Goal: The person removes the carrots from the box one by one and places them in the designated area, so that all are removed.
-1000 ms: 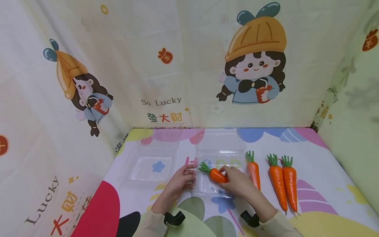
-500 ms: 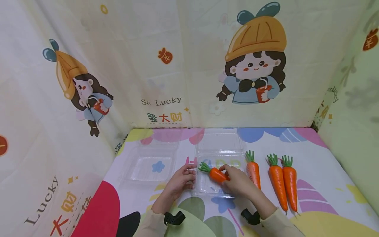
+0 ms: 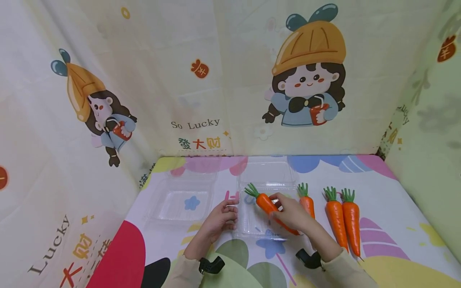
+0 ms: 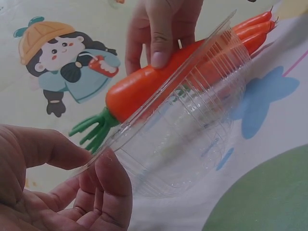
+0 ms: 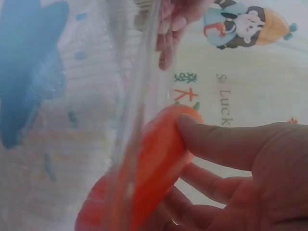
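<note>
My right hand [image 3: 293,214] holds an orange carrot [image 3: 266,203] with green stalks over a clear plastic clamshell box [image 3: 248,226]. The carrot slants across the box, stalks toward the back left and thin tip toward the front right. In the right wrist view, the thumb lies on top of the carrot and the fingers curl beneath it. My left hand [image 3: 219,220] is at the box's left side. Its thumb and fingers pinch the box rim [image 4: 108,144] in the left wrist view. The box's lid [image 3: 266,172] lies folded back behind it.
Another clear clamshell box [image 3: 173,204] sits on the left of the patterned tablecloth. One carrot [image 3: 306,205] lies right of the near box, partly behind my right hand. Two more carrots, a left one [image 3: 335,220] and a right one [image 3: 351,224], lie side by side further right.
My right hand has lifted the carrot and shifted it slightly toward the back, and more of its tip end shows. My left hand has stayed at the box's rim.
</note>
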Tool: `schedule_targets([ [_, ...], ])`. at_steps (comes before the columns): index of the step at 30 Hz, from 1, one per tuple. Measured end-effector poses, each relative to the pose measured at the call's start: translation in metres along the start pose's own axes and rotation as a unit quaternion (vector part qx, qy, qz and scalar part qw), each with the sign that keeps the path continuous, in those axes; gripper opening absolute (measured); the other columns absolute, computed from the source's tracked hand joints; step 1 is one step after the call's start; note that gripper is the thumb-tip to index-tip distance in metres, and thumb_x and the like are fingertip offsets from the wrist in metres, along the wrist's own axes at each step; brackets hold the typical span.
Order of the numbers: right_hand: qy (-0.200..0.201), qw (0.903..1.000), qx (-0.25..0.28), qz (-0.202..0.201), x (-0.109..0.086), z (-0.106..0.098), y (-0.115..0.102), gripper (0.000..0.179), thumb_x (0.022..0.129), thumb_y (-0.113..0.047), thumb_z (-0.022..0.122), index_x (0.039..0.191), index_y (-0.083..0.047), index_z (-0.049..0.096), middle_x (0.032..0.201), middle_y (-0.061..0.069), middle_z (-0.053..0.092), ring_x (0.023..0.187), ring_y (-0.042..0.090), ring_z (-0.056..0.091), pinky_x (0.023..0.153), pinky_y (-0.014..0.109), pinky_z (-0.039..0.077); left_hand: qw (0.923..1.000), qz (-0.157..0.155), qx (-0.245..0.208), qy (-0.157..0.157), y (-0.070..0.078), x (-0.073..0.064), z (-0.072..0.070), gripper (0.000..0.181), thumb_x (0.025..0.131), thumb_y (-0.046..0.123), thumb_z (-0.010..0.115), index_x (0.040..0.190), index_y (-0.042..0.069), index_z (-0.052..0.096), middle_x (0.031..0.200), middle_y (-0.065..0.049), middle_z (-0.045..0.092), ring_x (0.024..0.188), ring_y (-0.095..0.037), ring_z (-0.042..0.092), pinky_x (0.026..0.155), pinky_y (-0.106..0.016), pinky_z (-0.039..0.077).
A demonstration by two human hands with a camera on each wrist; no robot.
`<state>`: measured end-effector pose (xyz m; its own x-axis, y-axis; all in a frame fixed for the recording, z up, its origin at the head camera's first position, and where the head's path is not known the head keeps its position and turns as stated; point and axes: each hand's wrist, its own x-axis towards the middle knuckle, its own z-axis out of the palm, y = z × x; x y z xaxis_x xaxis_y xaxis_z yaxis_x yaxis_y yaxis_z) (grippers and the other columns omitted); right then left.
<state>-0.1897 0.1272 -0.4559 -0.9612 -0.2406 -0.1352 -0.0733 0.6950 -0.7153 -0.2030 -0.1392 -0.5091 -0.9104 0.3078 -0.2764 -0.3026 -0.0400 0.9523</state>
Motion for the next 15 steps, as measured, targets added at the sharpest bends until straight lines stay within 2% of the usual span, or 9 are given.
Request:
schedule_targets([
  [8,-0.021,0.998,0.06,0.009,0.002,-0.011,0.0,0.057,0.093,-0.018,0.075,0.145,-0.012,0.052,0.113,0.015,0.069,0.087,0.021,0.067,0.076,0.04,0.062,1.0,0.003,-0.004,-0.008,0.001,0.0,0.001,0.052,0.092,-0.002,0.059,0.142,-0.004,0.042,0.098,0.0,0.056,0.074,-0.011,0.057,0.06,-0.022,0.053],
  [15,-0.046,0.9816,0.182,0.036,-0.001,-0.02,0.002,0.07,0.098,-0.017,0.071,0.156,-0.01,0.033,0.119,0.024,0.06,0.085,0.024,0.07,0.074,0.044,0.064,0.9999,0.007,-0.003,-0.012,0.0,0.0,0.001,0.05,0.094,-0.003,0.056,0.143,-0.003,0.042,0.096,0.003,0.055,0.073,-0.01,0.058,0.06,-0.022,0.053],
])
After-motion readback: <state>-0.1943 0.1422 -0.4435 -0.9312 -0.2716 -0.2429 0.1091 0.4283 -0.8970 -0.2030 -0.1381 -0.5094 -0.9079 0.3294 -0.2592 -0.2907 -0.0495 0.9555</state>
